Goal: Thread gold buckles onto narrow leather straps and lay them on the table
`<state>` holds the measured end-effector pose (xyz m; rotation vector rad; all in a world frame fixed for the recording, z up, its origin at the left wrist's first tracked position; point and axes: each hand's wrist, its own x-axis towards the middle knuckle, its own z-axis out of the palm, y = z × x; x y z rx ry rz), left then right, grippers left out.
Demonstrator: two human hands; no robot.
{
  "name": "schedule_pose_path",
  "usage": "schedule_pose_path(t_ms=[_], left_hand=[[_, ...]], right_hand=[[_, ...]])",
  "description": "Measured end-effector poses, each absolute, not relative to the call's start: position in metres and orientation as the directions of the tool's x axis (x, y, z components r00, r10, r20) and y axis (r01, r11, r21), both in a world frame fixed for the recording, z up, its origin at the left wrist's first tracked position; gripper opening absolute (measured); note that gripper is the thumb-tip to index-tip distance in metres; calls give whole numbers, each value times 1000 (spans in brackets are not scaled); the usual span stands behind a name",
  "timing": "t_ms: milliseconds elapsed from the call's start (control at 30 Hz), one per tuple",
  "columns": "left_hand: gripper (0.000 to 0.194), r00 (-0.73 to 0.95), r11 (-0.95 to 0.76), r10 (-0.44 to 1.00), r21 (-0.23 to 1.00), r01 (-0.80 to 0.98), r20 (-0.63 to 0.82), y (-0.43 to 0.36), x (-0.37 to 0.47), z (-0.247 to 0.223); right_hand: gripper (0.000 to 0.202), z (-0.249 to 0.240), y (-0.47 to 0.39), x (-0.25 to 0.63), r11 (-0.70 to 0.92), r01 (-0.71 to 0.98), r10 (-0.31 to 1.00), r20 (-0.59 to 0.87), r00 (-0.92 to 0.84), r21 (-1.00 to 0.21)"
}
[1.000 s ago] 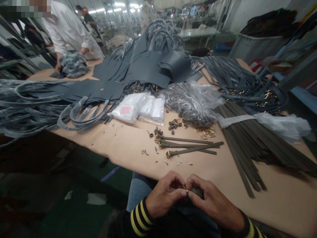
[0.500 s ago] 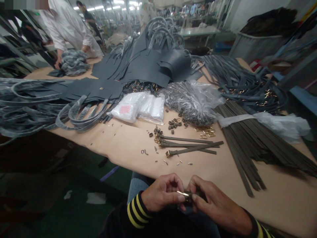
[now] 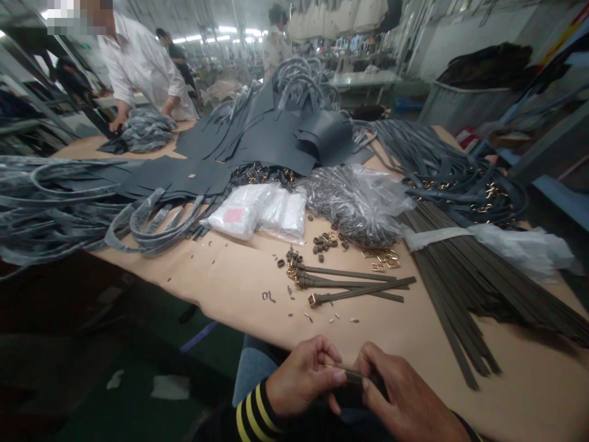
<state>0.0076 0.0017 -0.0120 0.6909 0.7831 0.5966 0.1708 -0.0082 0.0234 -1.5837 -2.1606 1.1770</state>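
Near the bottom centre, my left hand [image 3: 306,376] pinches the buckle end of a dark olive strap [image 3: 353,377] between thumb and fingers. My right hand [image 3: 398,388] grips the same strap just to the right, its fingertips close to the left ones. The buckle is mostly covered by my fingers, with only a thin gold edge showing. Beyond my hands, several olive straps with gold buckles [image 3: 313,300] lie on the brown table [image 3: 248,288]. Small olive loops [image 3: 321,248] and loose gold buckles [image 3: 391,259] sit behind them.
A bundle of long olive straps [image 3: 453,279] lies at the right. Clear bags [image 3: 359,202] and white packets [image 3: 243,212] stand mid-table. Dark leather pieces [image 3: 276,138] and handles [image 3: 151,230] lie behind and left. A person in white [image 3: 147,67] works at the far left.
The view has tilted up slightly, so the table items appear lower. The buckle between my hands has turned and shows less gold. Both hands keep their hold.
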Motion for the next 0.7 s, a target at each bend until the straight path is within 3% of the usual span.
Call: schedule_pose_path(t_ms=[167, 267, 333, 400, 500, 600, 700], left_hand=[[40, 545, 586, 696, 809, -54, -468, 8, 6, -3], [37, 467, 515, 781, 850, -106, -415, 13, 5, -1], [36, 424, 486, 822, 856, -175, -380, 18, 5, -3], [37, 385, 486, 840, 847, -216, -384, 24, 5, -6], [39, 293, 499, 854, 838, -222, -431, 31, 3, -11], [38, 225, 494, 863, 847, -197, -452, 34, 2, -18], [38, 233, 487, 866, 854, -184, -443, 34, 3, -25]], right_hand=[[12, 29, -8, 167, 317, 800, 874, -171, -454, -509], [14, 36, 1, 162, 419, 823, 858, -130, -497, -383], [13, 41, 15, 161, 461, 814, 842, -117, -527, -353], [10, 45, 37, 161, 487, 778, 813, -119, -569, -397], [4, 43, 79, 160, 451, 745, 824, -92, -559, -491], [9, 31, 122, 151, 293, 852, 938, -41, -343, -434], [12, 14, 152, 134, 244, 877, 959, -33, -282, -414]])
